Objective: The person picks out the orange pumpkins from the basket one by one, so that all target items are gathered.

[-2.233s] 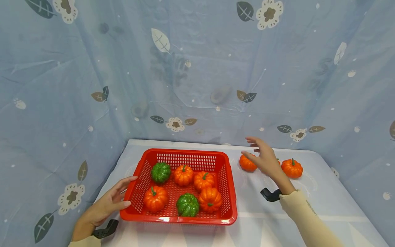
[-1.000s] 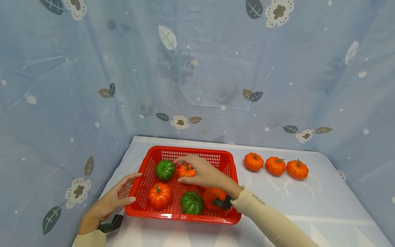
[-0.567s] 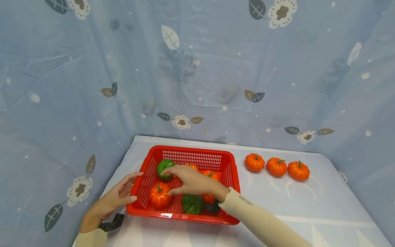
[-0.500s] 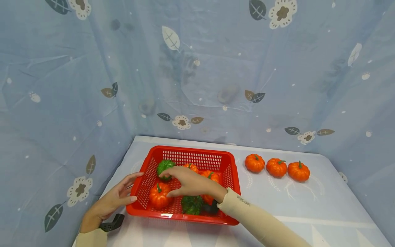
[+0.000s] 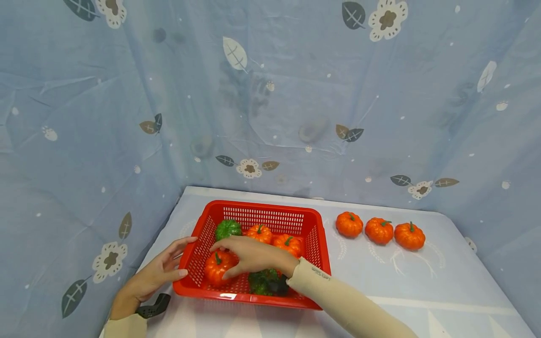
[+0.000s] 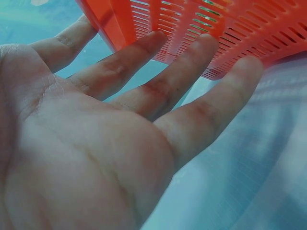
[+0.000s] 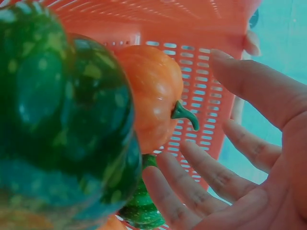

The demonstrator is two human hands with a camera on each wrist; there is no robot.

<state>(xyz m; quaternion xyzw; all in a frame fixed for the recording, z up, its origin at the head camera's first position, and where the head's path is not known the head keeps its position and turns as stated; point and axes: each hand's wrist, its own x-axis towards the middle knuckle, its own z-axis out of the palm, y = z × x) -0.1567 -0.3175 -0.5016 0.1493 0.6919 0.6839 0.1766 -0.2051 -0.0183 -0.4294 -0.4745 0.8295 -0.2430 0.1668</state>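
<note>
A red slotted basket holds small orange and green pumpkins. My left hand rests its extended fingers and thumb at the basket's left side; in the left wrist view the fingertips meet the slotted wall. Inside the basket, my right hand hovers with spread, loosely bent fingers around the front-left orange pumpkin. The right wrist view shows a gap between those fingers and this orange pumpkin. Close by are a green pumpkin behind and another green pumpkin partly under the right wrist.
Two more orange pumpkins sit at the back of the basket; one at front right is mostly hidden by my arm. On the table, three orange pumpkins stand in a row right of the basket. Patterned blue cloth hangs behind.
My right hand has come from above the table's row of pumpkins into the basket, passed the back orange pumpkin and moved down-left to the front-left one. The left hand keeps its place.
</note>
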